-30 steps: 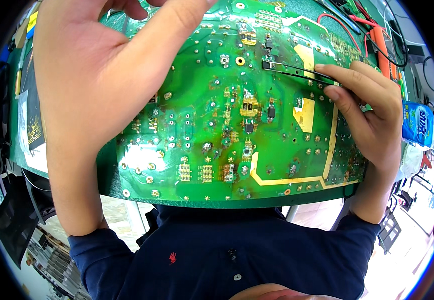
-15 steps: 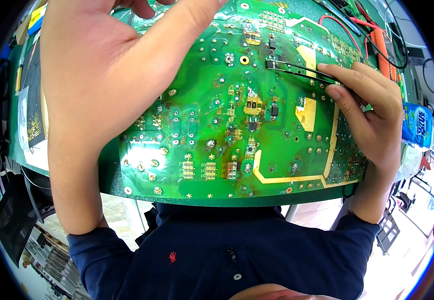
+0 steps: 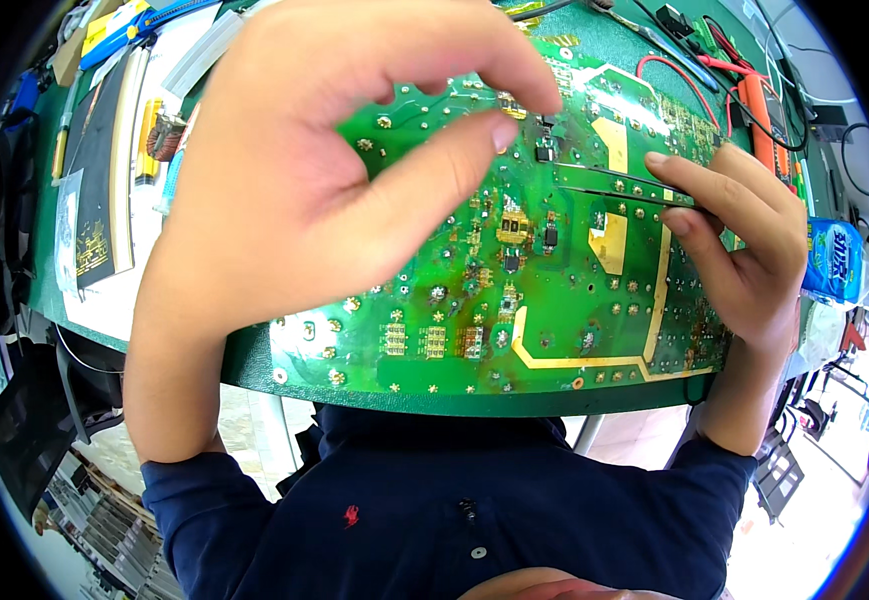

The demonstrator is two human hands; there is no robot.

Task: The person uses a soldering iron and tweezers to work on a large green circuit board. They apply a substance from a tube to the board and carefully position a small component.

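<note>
A large green circuit board (image 3: pixel 384 300) covers the near part of the table, its surface dotted with solder joints and brownish stains. In my right hand (image 3: pixel 739 225) a pair of thin black tweezers (image 3: pixel 654 202) is gripped between thumb and fingers. The tweezer tips are apart, just right of a small black chip (image 3: pixel 544 155), and nothing shows between them. My left hand (image 3: pixel 324 170) hovers over the board's left half, thumb and index finger apart near that chip. It holds nothing that I can see and hides much of the board.
An orange meter (image 3: pixel 759 115) with a red lead (image 3: pixel 699 85) lies at the far right, above a blue packet (image 3: pixel 834 260). To the left are a dark flat panel (image 3: pixel 104 160) and a copper-wound coil (image 3: pixel 165 137).
My left hand has moved right, its thumb and index finger coming near the chip. The tweezers have drawn back from the chip, with their tips wider apart. The view has shifted slightly.
</note>
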